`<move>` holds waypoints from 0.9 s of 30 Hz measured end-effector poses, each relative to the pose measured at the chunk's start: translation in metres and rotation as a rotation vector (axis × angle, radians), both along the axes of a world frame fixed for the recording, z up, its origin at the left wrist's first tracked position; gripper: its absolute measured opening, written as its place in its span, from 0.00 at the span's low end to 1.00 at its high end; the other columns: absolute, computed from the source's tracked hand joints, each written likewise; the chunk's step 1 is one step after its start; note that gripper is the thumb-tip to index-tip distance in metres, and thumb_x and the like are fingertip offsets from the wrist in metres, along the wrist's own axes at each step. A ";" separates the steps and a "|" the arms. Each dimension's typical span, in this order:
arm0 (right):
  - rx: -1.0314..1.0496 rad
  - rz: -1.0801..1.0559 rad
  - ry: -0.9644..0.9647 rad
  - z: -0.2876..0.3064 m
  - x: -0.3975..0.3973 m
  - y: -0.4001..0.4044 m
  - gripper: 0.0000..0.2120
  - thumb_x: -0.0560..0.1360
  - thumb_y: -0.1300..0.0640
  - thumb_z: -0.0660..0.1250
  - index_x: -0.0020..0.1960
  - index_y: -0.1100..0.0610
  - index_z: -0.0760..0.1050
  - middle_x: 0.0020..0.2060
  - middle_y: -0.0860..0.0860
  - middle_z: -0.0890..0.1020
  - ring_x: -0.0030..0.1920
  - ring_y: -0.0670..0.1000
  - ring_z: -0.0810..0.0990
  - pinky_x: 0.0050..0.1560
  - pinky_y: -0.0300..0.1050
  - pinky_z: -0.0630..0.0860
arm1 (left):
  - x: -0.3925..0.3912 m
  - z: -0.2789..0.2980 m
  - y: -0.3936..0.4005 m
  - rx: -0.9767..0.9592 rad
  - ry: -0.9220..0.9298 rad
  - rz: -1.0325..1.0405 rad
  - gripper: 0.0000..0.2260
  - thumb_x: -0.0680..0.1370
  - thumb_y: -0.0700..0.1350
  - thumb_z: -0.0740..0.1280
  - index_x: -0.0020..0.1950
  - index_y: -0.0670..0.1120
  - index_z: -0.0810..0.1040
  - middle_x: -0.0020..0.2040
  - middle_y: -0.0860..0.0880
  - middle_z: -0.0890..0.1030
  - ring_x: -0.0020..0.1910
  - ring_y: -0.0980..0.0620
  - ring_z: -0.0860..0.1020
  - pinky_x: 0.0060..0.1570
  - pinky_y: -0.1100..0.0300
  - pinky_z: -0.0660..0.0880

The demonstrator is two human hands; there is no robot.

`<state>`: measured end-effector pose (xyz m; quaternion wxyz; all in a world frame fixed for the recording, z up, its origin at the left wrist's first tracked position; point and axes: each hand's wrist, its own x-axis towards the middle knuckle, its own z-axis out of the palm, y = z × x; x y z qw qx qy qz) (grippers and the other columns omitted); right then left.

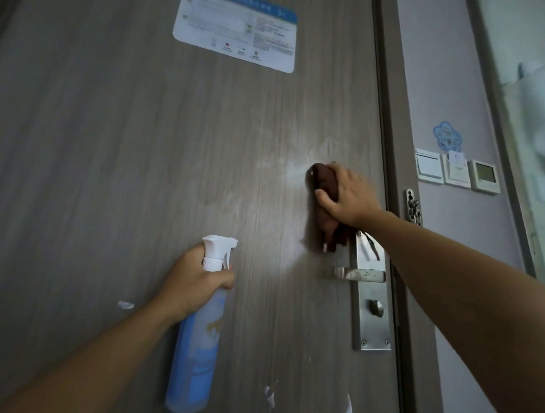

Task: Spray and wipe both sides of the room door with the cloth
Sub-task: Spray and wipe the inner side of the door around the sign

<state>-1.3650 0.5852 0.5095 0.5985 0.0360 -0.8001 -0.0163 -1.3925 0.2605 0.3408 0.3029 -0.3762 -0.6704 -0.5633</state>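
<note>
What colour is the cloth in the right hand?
The cloth is dark reddish brown, seen in the head view, the only view.

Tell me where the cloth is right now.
In the head view, the brown cloth is pressed against the door under the right hand, just above the metal lock plate.

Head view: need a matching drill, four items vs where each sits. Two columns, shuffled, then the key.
Items:
1. cloth
2. spray bottle
3. notice card
4. door chain

Places:
A. on the frame right of the door's edge
B. stuck high on the door
C. under the right hand, pressed to the door above the lever handle
D. in the left hand, nozzle toward the door

Pairs: 1-C, 2-D, 3-B, 4-A
</note>
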 end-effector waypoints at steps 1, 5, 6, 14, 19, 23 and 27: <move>-0.063 -0.006 0.009 0.003 0.001 0.003 0.35 0.74 0.29 0.55 0.74 0.50 0.62 0.63 0.57 0.77 0.61 0.61 0.76 0.61 0.59 0.74 | 0.000 0.000 0.000 0.007 -0.003 0.001 0.14 0.60 0.42 0.72 0.41 0.57 0.81 0.37 0.56 0.81 0.36 0.56 0.77 0.42 0.59 0.74; -0.144 0.045 0.047 0.001 -0.008 -0.010 0.28 0.79 0.36 0.60 0.71 0.54 0.64 0.61 0.60 0.76 0.59 0.63 0.76 0.59 0.60 0.75 | -0.001 0.001 0.001 0.025 -0.010 0.010 0.15 0.59 0.42 0.72 0.43 0.55 0.81 0.36 0.57 0.81 0.35 0.58 0.77 0.40 0.62 0.74; -0.131 0.033 0.070 -0.001 -0.009 -0.017 0.28 0.79 0.37 0.60 0.70 0.55 0.65 0.60 0.60 0.76 0.59 0.63 0.76 0.58 0.59 0.75 | -0.002 0.001 0.001 0.029 -0.013 0.013 0.15 0.59 0.43 0.72 0.44 0.55 0.81 0.36 0.57 0.81 0.35 0.58 0.77 0.40 0.62 0.74; 0.181 0.036 0.055 -0.037 -0.020 -0.081 0.31 0.75 0.40 0.57 0.72 0.56 0.66 0.55 0.59 0.77 0.52 0.63 0.76 0.52 0.58 0.74 | -0.002 0.000 0.007 0.051 -0.006 0.061 0.26 0.59 0.44 0.71 0.58 0.54 0.85 0.40 0.55 0.82 0.38 0.56 0.78 0.43 0.59 0.75; 0.208 0.074 0.026 -0.073 -0.023 -0.096 0.30 0.76 0.40 0.59 0.73 0.55 0.66 0.54 0.59 0.77 0.50 0.64 0.77 0.49 0.56 0.73 | 0.012 -0.004 0.015 0.150 -0.091 0.116 0.24 0.57 0.44 0.72 0.54 0.47 0.85 0.39 0.52 0.82 0.34 0.57 0.77 0.37 0.63 0.75; 0.118 0.145 0.033 -0.113 -0.024 -0.101 0.30 0.77 0.40 0.61 0.75 0.52 0.67 0.51 0.58 0.76 0.48 0.62 0.75 0.47 0.55 0.75 | 0.026 -0.010 0.011 0.233 -0.106 0.155 0.24 0.58 0.45 0.72 0.54 0.53 0.84 0.42 0.53 0.84 0.38 0.57 0.79 0.38 0.66 0.74; 0.045 0.159 0.103 -0.162 -0.019 -0.104 0.30 0.76 0.40 0.64 0.77 0.45 0.66 0.50 0.57 0.73 0.49 0.57 0.70 0.47 0.53 0.74 | 0.042 -0.022 0.002 0.229 -0.093 0.173 0.19 0.60 0.42 0.73 0.50 0.51 0.83 0.39 0.52 0.83 0.36 0.55 0.79 0.37 0.63 0.75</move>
